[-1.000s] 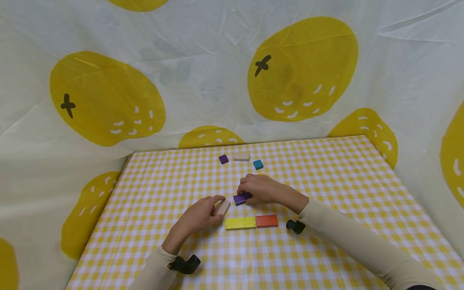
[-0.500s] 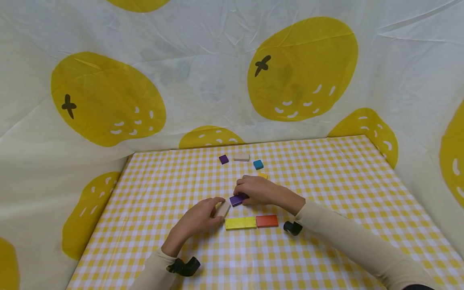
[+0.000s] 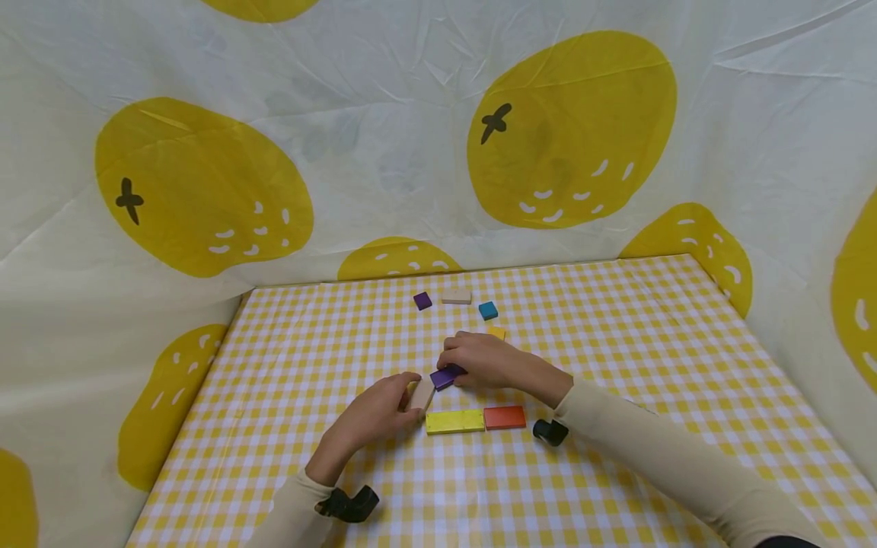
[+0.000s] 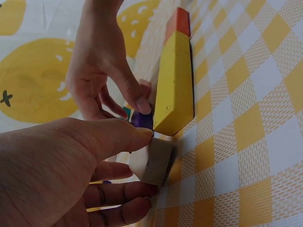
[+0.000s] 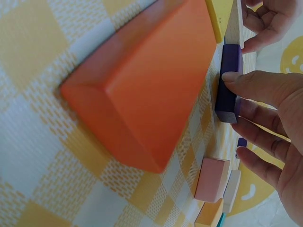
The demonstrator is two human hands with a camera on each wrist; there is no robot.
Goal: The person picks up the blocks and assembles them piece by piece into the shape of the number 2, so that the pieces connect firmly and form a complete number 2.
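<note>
My left hand [image 3: 373, 407] holds a plain wooden block [image 3: 422, 395] lying slanted on the checked cloth, thumb on one side and fingers on the other. My right hand [image 3: 483, 358] pinches a flat purple block [image 3: 447, 377] between thumb and fingers. One end of the purple block meets the far end of the plain one; the right wrist view shows the purple block [image 5: 230, 78] against pale wood. Just in front lie a long yellow block [image 3: 455, 422] and a red-orange block [image 3: 505, 417], end to end. The plain block's near end is close to the yellow block's left end.
Farther back lie a small dark purple block [image 3: 422, 301], a pale wooden block [image 3: 457, 297], a teal block [image 3: 488, 310] and a yellow-orange block [image 3: 497, 332]. A pink block [image 5: 213, 179] shows in the right wrist view. A lemon-print curtain [image 3: 397, 152] hangs behind the table.
My right hand has slid the purple block left and slightly nearer, turning it a little, until its end reaches the plain block. The left hand stays almost in place, still gripping its block.
</note>
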